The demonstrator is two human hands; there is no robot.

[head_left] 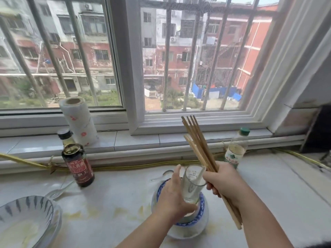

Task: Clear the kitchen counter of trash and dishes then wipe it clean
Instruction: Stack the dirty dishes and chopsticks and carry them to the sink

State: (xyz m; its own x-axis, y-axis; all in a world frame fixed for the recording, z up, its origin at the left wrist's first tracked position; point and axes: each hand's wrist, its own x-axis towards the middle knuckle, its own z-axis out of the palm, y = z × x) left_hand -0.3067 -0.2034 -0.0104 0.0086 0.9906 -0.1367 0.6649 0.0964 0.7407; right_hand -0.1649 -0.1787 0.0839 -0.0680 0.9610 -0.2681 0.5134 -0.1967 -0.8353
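Observation:
My left hand grips a clear drinking glass with a white spoon standing in it, held over a blue-rimmed white bowl on the counter. My right hand is closed around a bundle of several wooden chopsticks that point up and to the left. A white spoon lies on the counter just behind the bowl. At the lower left sits a striped white bowl with yellowish residue. Yellow stains mark the white counter between the bowls.
A dark sauce bottle stands at the left, a paper towel roll on the windowsill behind it. A green-capped plastic bottle stands at the back right. A yellow hose runs along the counter's back edge. A clear ladle lies near the striped bowl.

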